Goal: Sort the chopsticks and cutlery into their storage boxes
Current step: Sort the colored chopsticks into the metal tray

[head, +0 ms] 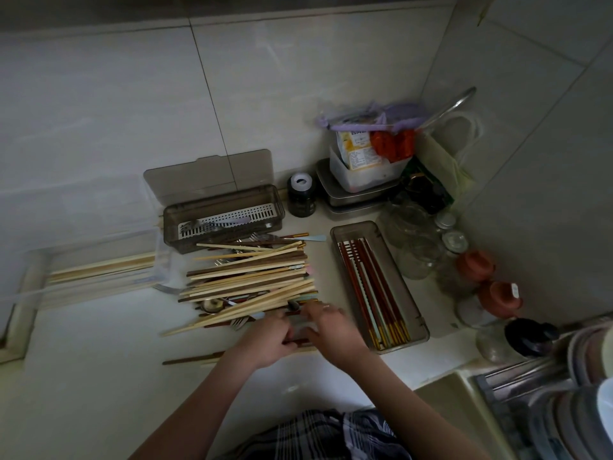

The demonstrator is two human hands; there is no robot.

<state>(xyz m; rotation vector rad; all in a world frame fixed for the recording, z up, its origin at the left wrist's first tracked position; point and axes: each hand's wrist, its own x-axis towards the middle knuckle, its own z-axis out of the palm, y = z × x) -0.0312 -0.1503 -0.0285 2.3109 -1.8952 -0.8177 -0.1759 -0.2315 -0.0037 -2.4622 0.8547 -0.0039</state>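
1. You are standing in a home kitchen: a pale, smooth countertop (99, 376) runs into a corner of large glossy white wall tiles (109, 104).
2. A loose heap of pale bamboo and dark wooden chopsticks mixed with metal forks and spoons (248, 280) lies on it, beside a smoky-grey plastic cutlery box with a white slotted drainer insert (225, 220).
3. Clear glass jars (418, 244) and a food packet in a translucent tub (365, 161) crowd the corner.
4. Stacked plates in a metal dish rack (564, 393) sit at your right.
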